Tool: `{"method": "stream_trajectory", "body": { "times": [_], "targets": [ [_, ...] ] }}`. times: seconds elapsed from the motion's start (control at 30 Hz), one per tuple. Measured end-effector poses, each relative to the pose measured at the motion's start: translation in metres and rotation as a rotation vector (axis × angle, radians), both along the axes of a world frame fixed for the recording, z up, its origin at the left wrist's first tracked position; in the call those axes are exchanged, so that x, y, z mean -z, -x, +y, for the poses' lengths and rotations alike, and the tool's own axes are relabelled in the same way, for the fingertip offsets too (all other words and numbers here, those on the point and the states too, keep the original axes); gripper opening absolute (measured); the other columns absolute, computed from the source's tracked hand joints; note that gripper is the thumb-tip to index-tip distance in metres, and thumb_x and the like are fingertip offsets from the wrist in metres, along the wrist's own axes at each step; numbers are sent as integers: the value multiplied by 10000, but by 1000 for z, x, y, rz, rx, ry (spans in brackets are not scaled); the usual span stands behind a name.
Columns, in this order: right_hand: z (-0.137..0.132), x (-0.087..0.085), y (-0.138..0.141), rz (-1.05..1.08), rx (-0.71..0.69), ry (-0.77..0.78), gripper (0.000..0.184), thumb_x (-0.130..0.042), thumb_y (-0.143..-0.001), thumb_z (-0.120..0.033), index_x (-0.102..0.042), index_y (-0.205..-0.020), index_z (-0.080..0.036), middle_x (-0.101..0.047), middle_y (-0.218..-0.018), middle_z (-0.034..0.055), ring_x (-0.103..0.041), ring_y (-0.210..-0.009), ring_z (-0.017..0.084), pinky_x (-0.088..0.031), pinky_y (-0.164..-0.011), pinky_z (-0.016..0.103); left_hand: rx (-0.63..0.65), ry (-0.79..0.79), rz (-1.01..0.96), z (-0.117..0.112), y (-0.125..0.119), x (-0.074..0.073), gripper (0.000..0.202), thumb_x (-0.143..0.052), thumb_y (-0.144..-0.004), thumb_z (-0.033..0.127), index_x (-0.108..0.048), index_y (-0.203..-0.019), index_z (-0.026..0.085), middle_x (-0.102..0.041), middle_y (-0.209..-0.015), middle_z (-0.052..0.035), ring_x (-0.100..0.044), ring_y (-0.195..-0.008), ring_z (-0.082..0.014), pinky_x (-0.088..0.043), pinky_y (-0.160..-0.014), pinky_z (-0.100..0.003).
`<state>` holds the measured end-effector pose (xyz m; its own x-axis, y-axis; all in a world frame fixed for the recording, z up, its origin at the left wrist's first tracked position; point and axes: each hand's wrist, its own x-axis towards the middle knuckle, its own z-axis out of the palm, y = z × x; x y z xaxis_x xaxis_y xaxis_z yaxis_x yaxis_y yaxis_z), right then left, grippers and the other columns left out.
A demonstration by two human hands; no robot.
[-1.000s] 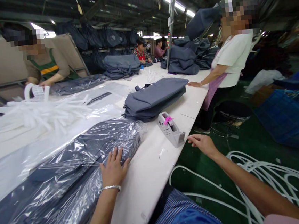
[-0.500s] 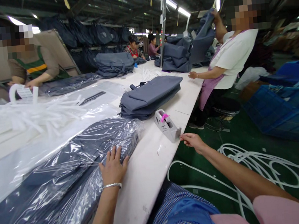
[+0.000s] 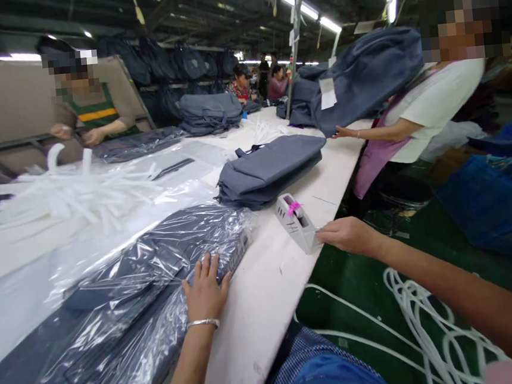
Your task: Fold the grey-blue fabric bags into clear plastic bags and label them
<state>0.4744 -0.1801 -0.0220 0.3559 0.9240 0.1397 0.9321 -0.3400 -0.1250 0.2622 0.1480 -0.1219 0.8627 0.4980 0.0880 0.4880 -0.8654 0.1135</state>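
My left hand [image 3: 207, 289] lies flat with fingers spread on a dark blue bag in a clear plastic sleeve [image 3: 125, 287]. The shiny plastic is wrinkled under and around the palm. At the table's edge my right hand [image 3: 347, 236] is closed in a pinch at the cutter end of a grey tape dispenser [image 3: 295, 224]. The clear tape at the fingertips is hardly visible. A pink strip is tied over the dispenser's roll. Just beyond the dispenser rests a stack of folded dark blue bags [image 3: 272, 169].
White strips [image 3: 76, 190] lie heaped on the white table [image 3: 233, 337] at left. A co-worker at right holds up a blue bag [image 3: 363, 81]; another person [image 3: 97, 113] stands across the table. White tubing [image 3: 419, 315] coils on the green floor near a blue bin [image 3: 494, 201].
My right hand has turned, its back now more upward, still at the dispenser. My left hand stays on the sleeve. The co-worker at right has swung the bag outward. The view has shifted left.
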Motion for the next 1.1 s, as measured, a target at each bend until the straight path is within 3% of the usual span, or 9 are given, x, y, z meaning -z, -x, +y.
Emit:
{"method": "stream_trajectory", "body": {
  "times": [0.17,0.3,0.47,0.67,0.87,1.1],
  "targets": [
    [98,-25,-24,-166,-360,37,303,-510,-942,-396,-691,-783,-213,-671,-730,43,-555,-639,148,-312,-600,277,-27,16,3,-4,0,-1,564,-406,-945,428,-350,-1488,285,-284,-1579,-63,-288,-1433,-321,-281,-1087,-640],
    [178,-28,-48,-279,-587,103,345,-489,-953,-409,-663,-740,-200,-668,-713,33,-554,-624,137,-238,-551,281,-46,34,-11,-6,0,2,563,-425,-937,401,-352,-1486,299,-274,-1582,-48,-278,-1440,-313,-268,-1099,-637],
    [251,-24,-63,-315,-714,250,269,-559,-920,-388,-694,-768,-212,-708,-760,25,-572,-635,132,-212,-536,284,-42,50,-32,-8,1,3,573,-445,-927,371,-354,-1486,287,-261,-1584,-54,-283,-1435,-325,-255,-1094,-662],
    [299,-14,-67,-334,-763,363,263,-602,-892,-440,-727,-787,-234,-746,-811,30,-585,-636,137,-205,-537,284,-48,79,-45,-10,2,1,579,-465,-921,347,-355,-1486,285,-304,-1568,-86,-294,-1431,-331,-251,-1096,-666],
    [326,-1,-70,-371,-781,449,249,-671,-830,-477,-765,-808,-248,-750,-779,42,-586,-638,156,-218,-547,285,-46,80,-59,-10,4,6,581,-465,-921,345,-349,-1488,294,-289,-1575,-67,-272,-1441,-328,-237,-1108,-664],
    [335,-13,-69,-386,-744,468,221,-665,-839,-439,-774,-781,-256,-734,-722,36,-571,-625,157,-226,-564,284,-39,79,-69,-10,5,9,580,-445,-929,349,-331,-1496,299,-277,-1580,-46,-260,-1447,-325,-228,-1116,-664]
  ]
}}
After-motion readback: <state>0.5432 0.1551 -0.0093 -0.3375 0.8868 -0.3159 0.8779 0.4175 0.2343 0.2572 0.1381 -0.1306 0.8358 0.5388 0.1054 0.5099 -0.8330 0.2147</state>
